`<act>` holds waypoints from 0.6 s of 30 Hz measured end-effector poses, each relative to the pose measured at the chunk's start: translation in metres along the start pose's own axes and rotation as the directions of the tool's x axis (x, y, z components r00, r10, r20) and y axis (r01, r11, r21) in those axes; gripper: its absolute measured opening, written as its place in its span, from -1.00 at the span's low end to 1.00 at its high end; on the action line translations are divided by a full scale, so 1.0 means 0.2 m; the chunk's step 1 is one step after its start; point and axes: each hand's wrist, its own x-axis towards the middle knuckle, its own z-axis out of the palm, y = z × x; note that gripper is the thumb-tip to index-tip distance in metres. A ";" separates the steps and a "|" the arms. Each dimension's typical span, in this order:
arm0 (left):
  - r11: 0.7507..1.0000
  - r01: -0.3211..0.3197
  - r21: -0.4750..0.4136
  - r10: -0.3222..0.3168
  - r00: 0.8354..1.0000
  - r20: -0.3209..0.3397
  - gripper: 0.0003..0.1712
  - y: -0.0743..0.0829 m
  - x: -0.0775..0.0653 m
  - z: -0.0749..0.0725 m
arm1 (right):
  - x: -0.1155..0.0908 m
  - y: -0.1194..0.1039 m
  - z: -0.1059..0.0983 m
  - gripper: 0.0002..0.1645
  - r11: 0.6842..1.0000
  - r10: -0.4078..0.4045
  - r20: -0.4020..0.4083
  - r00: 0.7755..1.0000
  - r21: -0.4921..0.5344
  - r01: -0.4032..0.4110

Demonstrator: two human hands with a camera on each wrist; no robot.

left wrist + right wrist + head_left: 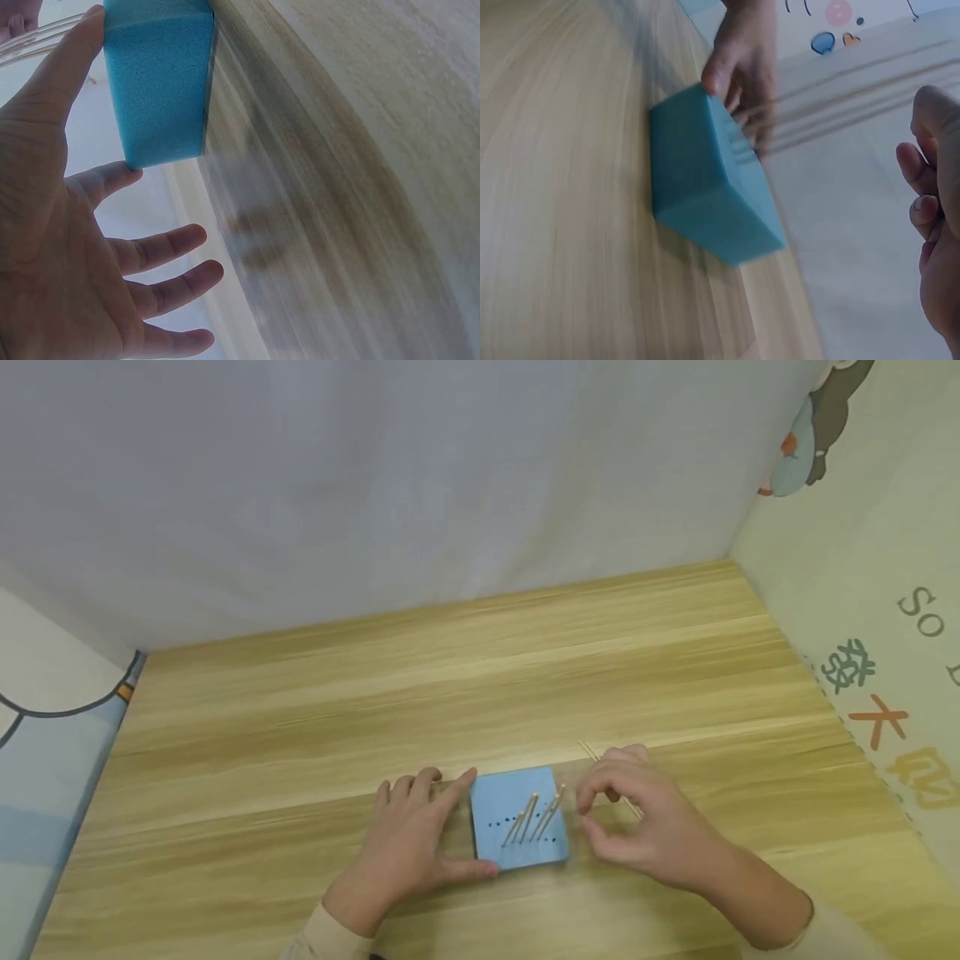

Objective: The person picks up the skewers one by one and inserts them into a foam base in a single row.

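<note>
A blue foam block (513, 789) with rows of small dark holes lies on the table. Several thin wooden sticks (532, 817) stand in its holes, leaning at a slant. My left hand (408, 835) holds the block at its left side, thumb on the near edge and index finger at the far left corner. In the left wrist view the other fingers (169, 300) are spread off the block. Just right of the block is my right hand (648, 822), fingers bent and index tip close to the thumb. I see nothing between them.
More thin sticks (587, 749) lie on the wooden table (375, 693), partly hidden behind the right hand. A pale curtain (420, 485) hangs along the back edge. A printed wall panel (847, 610) borders the right side, another the left.
</note>
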 end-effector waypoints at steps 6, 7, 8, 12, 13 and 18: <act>1.000 -0.004 0.006 0.004 1.000 0.000 0.30 0.00 0.01 -0.01 | -0.16 0.03 -0.20 -0.44 0.995 0.088 -0.071 0.994 -0.045 -0.091; 1.000 -0.003 0.007 0.003 1.000 0.000 0.30 0.00 0.01 -0.01 | -0.17 0.03 -0.22 -0.42 0.993 0.095 -0.081 0.992 -0.058 -0.100; 1.000 -0.003 0.007 0.003 1.000 -0.002 0.30 0.00 0.01 -0.01 | -0.19 0.04 -0.24 -0.40 0.992 0.098 -0.089 0.991 -0.072 -0.105; 1.000 0.000 0.005 0.000 1.000 -0.003 0.30 0.00 0.00 0.00 | -0.20 0.05 -0.29 -0.39 0.975 0.148 -0.096 0.984 -0.150 -0.162; 1.000 -0.002 0.005 0.002 1.000 -0.005 0.29 0.00 0.00 0.00 | -0.20 0.05 -0.30 -0.42 0.967 0.168 -0.092 0.982 -0.181 -0.182; 1.000 -0.006 0.006 0.006 1.000 -0.006 0.29 0.00 0.00 0.01 | -0.14 0.07 -0.30 -0.70 0.836 0.391 0.019 0.920 -0.425 -0.347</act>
